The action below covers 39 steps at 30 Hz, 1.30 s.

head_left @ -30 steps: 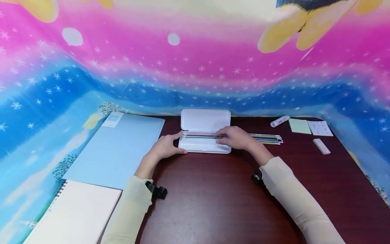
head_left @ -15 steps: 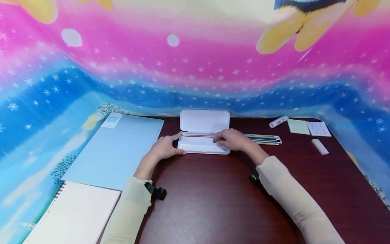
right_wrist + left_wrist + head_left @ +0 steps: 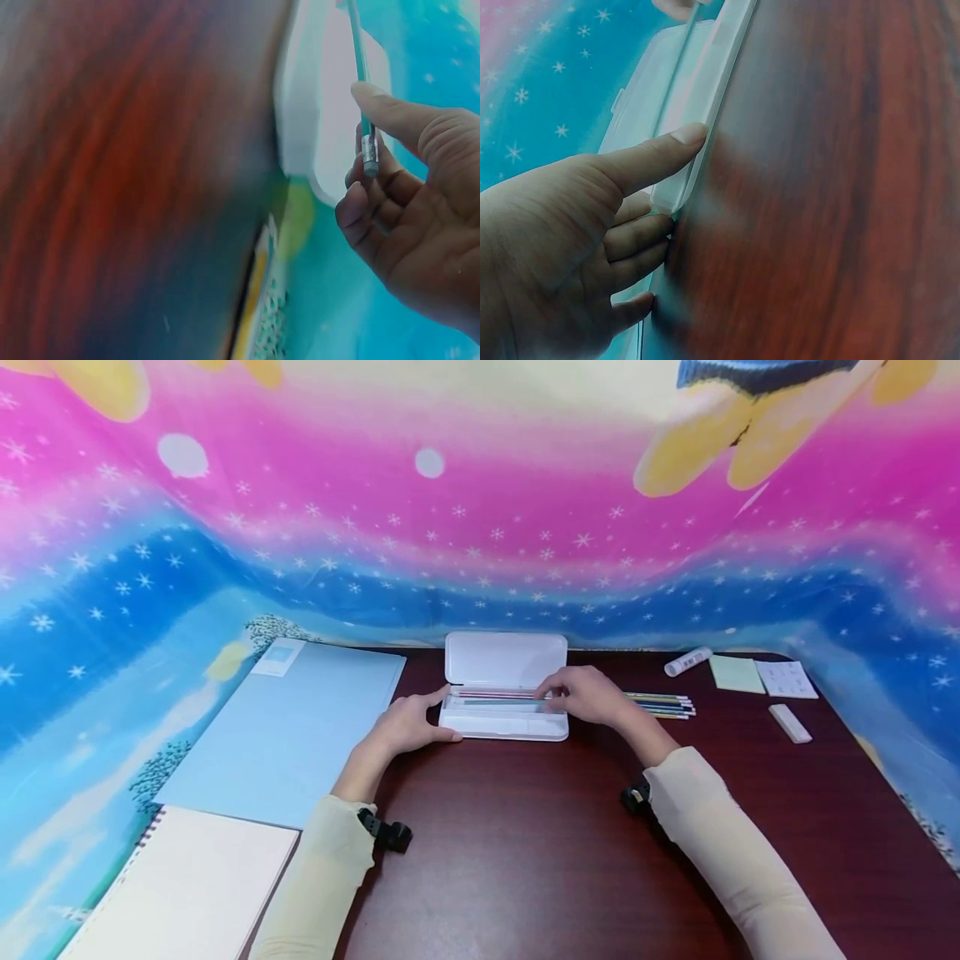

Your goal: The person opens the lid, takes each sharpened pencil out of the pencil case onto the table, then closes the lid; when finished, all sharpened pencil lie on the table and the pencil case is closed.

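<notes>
A white pencil case [image 3: 502,725] lies at the table's far side with its lid [image 3: 506,658] raised. My left hand [image 3: 405,722] holds the case's left end, the thumb on the front rim and the index finger at the back corner. Between thumb and fingers, my right hand [image 3: 588,695] pinches a green pencil [image 3: 361,67] near its eraser end. In the head view this pencil slants over the case's tray, its far tip toward the left. Behind it a reddish pencil [image 3: 495,693] lies along the back of the case.
Several pencils [image 3: 663,703] lie right of the case, partly behind the right hand. Farther right are a glue stick [image 3: 687,662], green sticky notes [image 3: 737,673], a white note pad [image 3: 785,679] and a white eraser [image 3: 790,723]. A blue folder [image 3: 300,727] and spiral notebook [image 3: 180,885] lie left.
The right hand dipped left over the case, then came back right and up. The green pencil, hidden half a second ago, now shows in its fingers. The left hand keeps its place.
</notes>
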Available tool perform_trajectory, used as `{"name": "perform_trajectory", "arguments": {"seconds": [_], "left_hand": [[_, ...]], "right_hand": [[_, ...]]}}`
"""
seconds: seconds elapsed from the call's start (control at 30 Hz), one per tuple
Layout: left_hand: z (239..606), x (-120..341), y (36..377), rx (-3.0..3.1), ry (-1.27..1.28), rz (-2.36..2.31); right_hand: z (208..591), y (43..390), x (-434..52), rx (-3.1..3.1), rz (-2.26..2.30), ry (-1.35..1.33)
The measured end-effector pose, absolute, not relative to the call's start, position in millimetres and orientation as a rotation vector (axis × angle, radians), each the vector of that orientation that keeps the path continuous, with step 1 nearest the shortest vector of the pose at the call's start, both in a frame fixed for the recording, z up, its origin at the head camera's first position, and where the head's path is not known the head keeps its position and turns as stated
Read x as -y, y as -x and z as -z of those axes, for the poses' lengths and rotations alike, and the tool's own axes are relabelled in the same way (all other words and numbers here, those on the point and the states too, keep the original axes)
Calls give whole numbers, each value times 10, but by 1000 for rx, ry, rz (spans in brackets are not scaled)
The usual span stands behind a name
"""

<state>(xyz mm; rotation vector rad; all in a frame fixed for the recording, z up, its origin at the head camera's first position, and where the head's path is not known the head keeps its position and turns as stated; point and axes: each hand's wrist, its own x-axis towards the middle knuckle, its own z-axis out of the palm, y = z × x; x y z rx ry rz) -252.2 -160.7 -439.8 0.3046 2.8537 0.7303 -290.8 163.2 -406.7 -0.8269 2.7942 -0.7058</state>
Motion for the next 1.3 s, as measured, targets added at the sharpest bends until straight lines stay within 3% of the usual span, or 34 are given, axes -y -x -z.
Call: {"name": "perform_trajectory", "arguments": {"seconds": [0.73,1.3], "left_hand": [[4392,1604,2520,-2834,-328,-749],[4409,1619,2521,-2846,-330,-736]], "right_hand": [[4003,2638,-2838,-2828,1030,402],[4062,2615,-3204,-2800,1010,311]]}}
